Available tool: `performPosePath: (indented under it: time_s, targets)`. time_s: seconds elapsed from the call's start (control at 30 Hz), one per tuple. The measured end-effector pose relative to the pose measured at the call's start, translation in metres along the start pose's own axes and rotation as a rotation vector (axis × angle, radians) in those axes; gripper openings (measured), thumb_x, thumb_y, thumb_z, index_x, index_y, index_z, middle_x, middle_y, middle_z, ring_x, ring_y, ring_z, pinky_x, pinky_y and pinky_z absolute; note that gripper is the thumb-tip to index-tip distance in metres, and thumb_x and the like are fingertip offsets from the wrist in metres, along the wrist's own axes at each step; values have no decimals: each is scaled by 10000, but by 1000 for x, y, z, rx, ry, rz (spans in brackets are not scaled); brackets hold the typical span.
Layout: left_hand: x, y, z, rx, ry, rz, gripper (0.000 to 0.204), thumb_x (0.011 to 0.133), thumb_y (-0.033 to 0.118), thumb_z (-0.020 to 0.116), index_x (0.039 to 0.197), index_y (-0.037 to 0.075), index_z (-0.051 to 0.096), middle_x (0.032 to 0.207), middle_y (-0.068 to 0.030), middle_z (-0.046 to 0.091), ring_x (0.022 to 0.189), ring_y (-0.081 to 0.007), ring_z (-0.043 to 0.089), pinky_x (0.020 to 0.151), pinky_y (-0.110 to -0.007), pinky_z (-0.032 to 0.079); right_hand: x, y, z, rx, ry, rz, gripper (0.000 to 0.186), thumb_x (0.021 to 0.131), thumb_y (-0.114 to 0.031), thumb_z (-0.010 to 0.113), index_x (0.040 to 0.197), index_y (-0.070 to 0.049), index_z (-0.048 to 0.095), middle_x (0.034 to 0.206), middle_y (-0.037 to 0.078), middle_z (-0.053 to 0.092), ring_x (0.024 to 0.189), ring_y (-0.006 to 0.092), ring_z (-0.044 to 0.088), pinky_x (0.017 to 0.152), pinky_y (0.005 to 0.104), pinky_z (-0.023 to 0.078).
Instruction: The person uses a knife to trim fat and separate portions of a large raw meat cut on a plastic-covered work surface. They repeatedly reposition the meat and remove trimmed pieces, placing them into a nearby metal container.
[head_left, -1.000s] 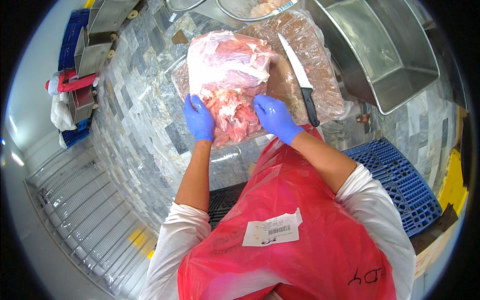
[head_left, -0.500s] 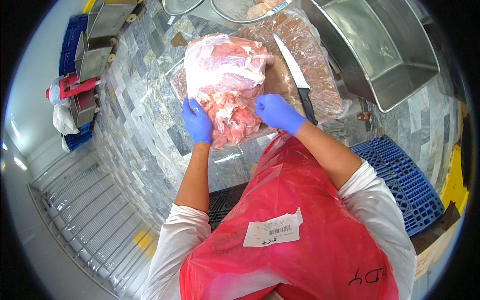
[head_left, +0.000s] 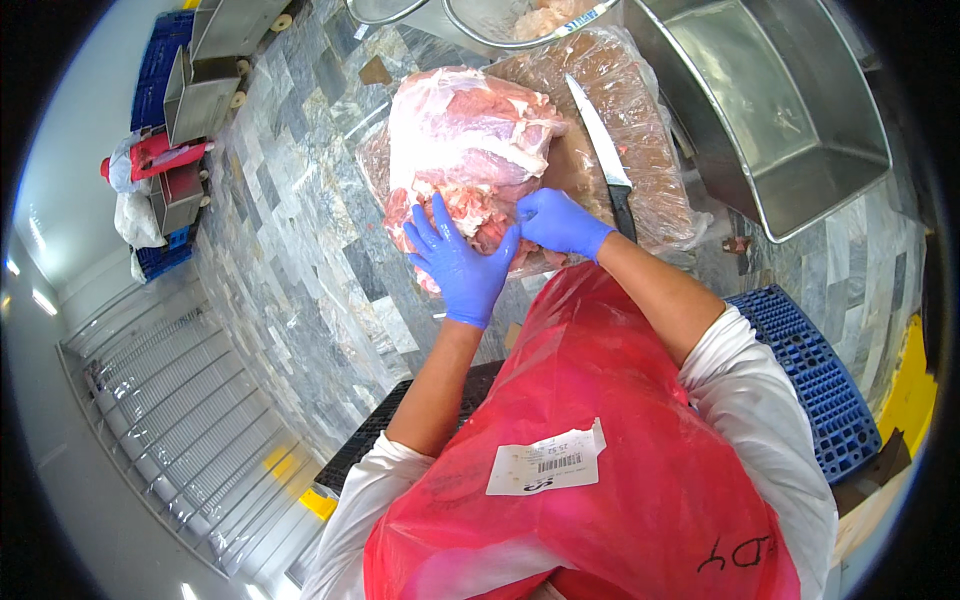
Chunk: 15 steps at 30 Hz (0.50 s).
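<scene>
A large piece of raw pink meat (head_left: 470,130) lies on a plastic-wrapped brown board (head_left: 655,150), with ragged, looser flesh at its near end. Over that loose flesh my left hand (head_left: 462,272), in a blue glove, rests with its fingers spread. My right hand (head_left: 562,223), also gloved in blue, is curled closed at the meat's near right edge, close to the left thumb. What its fingers hold, if anything, is hidden. To the right of the meat lies a knife (head_left: 603,145) with a black handle, its blade pointing away from me; neither hand touches it.
A deep steel tub (head_left: 745,190) stands at the right of the board. Metal-rimmed bowls (head_left: 540,38) sit at the far edge, one holding pale meat. A blue plastic pallet (head_left: 810,370) lies at lower right. Another person (head_left: 150,160) in red works at far left, by steel bins.
My left hand has moved right from the meat's left side onto its near end, fingers now spread. The right hand stays closed near the same spot.
</scene>
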<state>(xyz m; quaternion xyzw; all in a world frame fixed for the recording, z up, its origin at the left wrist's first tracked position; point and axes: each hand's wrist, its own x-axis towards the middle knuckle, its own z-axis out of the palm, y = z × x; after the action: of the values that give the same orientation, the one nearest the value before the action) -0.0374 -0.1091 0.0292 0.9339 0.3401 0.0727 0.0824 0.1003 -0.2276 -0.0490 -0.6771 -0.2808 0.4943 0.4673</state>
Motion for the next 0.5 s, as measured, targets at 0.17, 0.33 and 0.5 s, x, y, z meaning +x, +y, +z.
performPosePath:
  time_s: [0.17,0.33,0.5]
  targets:
    - [7,-5,2,-2,-84,-75,977,735,465,853,1514,60,426,1645,-353,185,1509,-603,155,1168,-718,232,-2,17,2,458,-28,35,117,868,-86,646,776,-14,651,670,54,540,582,101,470,545,347,447]
    - [7,-21,7,-6,-35,39,854,746,369,815,1447,3,494,1617,-380,240,1454,-628,248,1163,-676,294,7,54,6,85,-102,-353,43,802,-37,658,829,-9,640,793,76,594,660,200,563,605,370,480]
    - [14,-16,-6,-13,-59,61,761,750,318,800,1379,-30,551,1574,-392,310,1405,-570,359,1174,-609,316,9,63,10,-95,64,-640,149,783,-26,673,923,21,653,868,157,640,792,362,644,705,407,532]
